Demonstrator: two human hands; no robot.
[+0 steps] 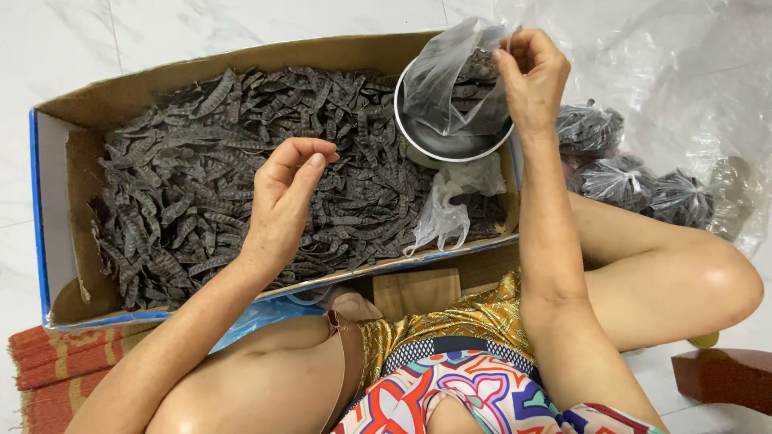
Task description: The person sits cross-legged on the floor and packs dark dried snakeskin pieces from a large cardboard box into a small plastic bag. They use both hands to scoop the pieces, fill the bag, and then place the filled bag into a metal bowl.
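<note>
A cardboard box [88, 104] in front of me is filled with several dark dried pods [193, 177]. My left hand [285, 193] hovers over the pods with loosely curled fingers and holds nothing. My right hand [531, 76] pinches the rim of a clear plastic bag [446, 72] partly filled with pods. The bag rests in a round metal bowl [450, 145] at the right end of the box.
Several tied clear bags of pods [627, 173] lie to the right on a clear plastic sheet [691, 72]. Loose empty plastic bags [446, 213] sit under the bowl. A red woven mat [48, 370] and a small wooden piece [724, 378] flank my bent legs on the white tiled floor.
</note>
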